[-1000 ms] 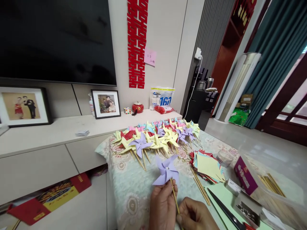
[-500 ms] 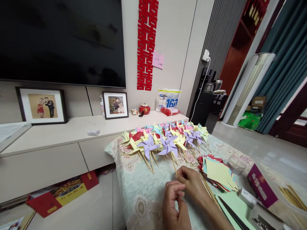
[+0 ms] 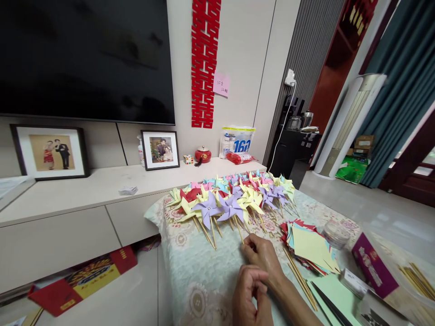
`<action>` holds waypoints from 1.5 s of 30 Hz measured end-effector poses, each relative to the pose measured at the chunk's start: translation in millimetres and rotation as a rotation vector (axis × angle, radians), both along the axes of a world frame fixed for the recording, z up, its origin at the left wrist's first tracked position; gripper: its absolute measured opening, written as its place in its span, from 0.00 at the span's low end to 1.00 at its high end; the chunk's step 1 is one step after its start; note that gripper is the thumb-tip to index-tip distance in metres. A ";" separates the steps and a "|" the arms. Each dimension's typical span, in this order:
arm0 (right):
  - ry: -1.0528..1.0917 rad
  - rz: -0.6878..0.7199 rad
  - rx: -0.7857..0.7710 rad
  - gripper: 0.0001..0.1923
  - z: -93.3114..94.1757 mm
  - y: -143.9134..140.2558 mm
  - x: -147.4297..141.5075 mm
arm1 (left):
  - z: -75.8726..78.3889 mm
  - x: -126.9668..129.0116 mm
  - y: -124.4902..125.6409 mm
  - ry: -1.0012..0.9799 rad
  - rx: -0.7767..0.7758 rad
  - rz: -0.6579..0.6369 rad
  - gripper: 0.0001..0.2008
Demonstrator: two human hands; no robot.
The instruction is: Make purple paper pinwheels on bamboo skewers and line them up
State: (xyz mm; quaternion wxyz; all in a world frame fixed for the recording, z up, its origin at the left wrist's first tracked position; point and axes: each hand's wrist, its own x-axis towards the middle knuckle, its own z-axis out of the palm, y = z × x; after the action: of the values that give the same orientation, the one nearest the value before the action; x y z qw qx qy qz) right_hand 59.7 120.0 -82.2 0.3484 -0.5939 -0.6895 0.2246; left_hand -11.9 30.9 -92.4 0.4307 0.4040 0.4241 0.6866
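Observation:
My right hand (image 3: 261, 256) pinches the lower end of a wooden stick that bears a purple paper pinwheel (image 3: 231, 207). That pinwheel lies at the front of a dense group of pinwheels (image 3: 253, 199) in purple, yellow, red, pink and blue, all on the cloth-covered table (image 3: 190, 267). Close below the right wrist is my left hand (image 3: 250, 296), its fingers loosely curled, with a gap to the thumb and nothing seen in it. Beside my right forearm lie several loose wooden sticks (image 3: 301, 280).
Right of my hands are stacked coloured paper squares (image 3: 311, 246), a clear round container (image 3: 335, 234), green paper (image 3: 335, 294) under a dark blade-like tool (image 3: 329, 302), a small white box (image 3: 355, 280) and a plastic tub of sticks (image 3: 414, 280). A white cabinet (image 3: 98, 192) stands behind.
My right hand has shifted slightly left with the purple pinwheel, which now sits closer to the neighbouring purple one. My left hand has dropped a little. The view has turned slightly.

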 end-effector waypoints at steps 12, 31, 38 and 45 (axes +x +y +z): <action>-0.022 0.009 0.002 0.10 -2.7 4.9 -6.8 | -4.4 2.1 -1.9 0.017 -0.015 -0.065 0.11; -0.021 0.011 0.066 0.10 -11.4 7.6 -9.0 | -9.9 2.6 -1.4 0.015 -0.039 -0.109 0.11; -0.010 0.012 0.059 0.10 -11.0 5.0 -9.4 | -11.1 3.6 -2.1 0.045 -0.041 -0.094 0.12; 0.003 0.005 0.041 0.10 -17.1 5.8 -8.9 | -12.2 3.1 -2.6 0.072 -0.041 -0.100 0.14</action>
State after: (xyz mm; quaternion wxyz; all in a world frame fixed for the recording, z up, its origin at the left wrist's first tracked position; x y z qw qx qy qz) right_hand 50.8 125.8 -99.3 0.3612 -0.5845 -0.6949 0.2122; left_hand -8.8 28.4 -104.6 0.4571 0.4402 0.4327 0.6403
